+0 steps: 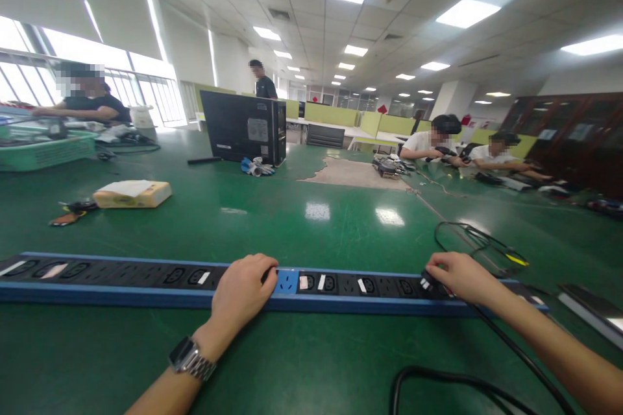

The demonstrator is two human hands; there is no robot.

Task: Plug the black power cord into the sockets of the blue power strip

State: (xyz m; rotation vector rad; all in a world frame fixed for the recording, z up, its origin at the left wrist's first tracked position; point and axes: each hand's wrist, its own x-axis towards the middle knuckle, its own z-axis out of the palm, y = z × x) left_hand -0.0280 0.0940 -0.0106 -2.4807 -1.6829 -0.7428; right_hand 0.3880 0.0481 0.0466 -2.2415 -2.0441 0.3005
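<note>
A long blue-edged power strip (341,305) with black sockets lies across the table in front of me. My left hand (246,285), with a watch (191,358) on the wrist, grips the strip beside its single blue socket (287,281). Toward the strip's right end, my right hand (457,274) pinches a black plug (427,282) with metal prongs showing. The plug is just over the sockets; whether it touches them I cannot tell. From that hand a thick black cable (523,353) runs down to the right, and a loop of black cable lies at the lower edge.
On the green table (233,220) are a tissue pack (132,194), a computer case (243,126), gloves (257,166), a green basket (48,150) and a coiled thin cable (467,233). A dark flat object (591,311) lies at right. Several people are around the far side.
</note>
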